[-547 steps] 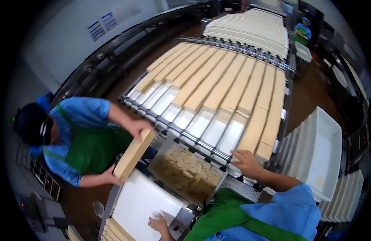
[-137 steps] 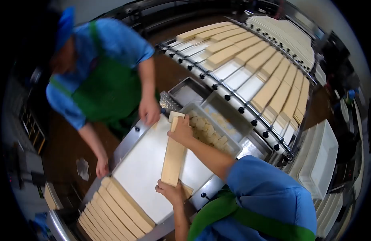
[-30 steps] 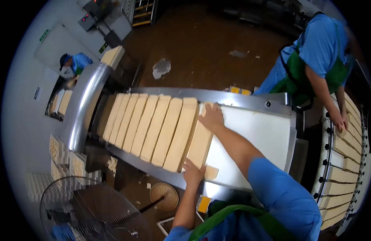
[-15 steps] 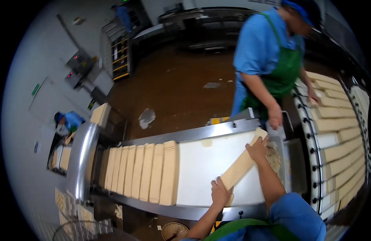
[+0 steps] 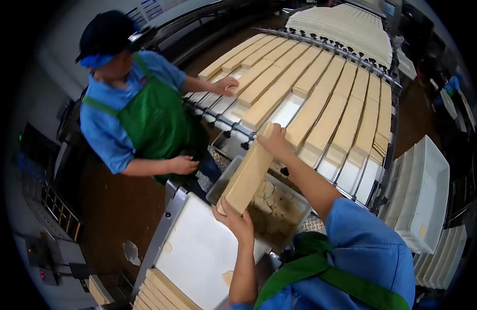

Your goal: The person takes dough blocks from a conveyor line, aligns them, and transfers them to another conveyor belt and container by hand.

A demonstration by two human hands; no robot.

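A long cream-coloured stack of dough sheets (image 5: 247, 175) is held up at a slant between my two hands. My left hand (image 5: 236, 223) grips its near end, fingers wrapped round the edge. At the far end, my right hand (image 5: 276, 142) closes on the upper side. Below the stack lies a plastic bin (image 5: 306, 209) with dough scraps (image 5: 272, 204) inside. Beyond my right hand, similar dough stacks (image 5: 321, 103) lie in rows on a white slatted table with metal dividers. The white conveyor belt (image 5: 197, 248) is beside my left forearm, with more stacks (image 5: 163, 289) at its lower end.
A co-worker in a green apron (image 5: 150, 119) stands opposite, one hand at a dough stack on the slatted table. White crates (image 5: 424, 196) stand at the right. The conveyor's metal side rail (image 5: 158, 240) runs along the far side, and loose dough bits lie on the belt.
My view has turned right. The dough stack has been lifted off the conveyor belt and carried over the scrap bin towards the slatted table, with both hands still on it.
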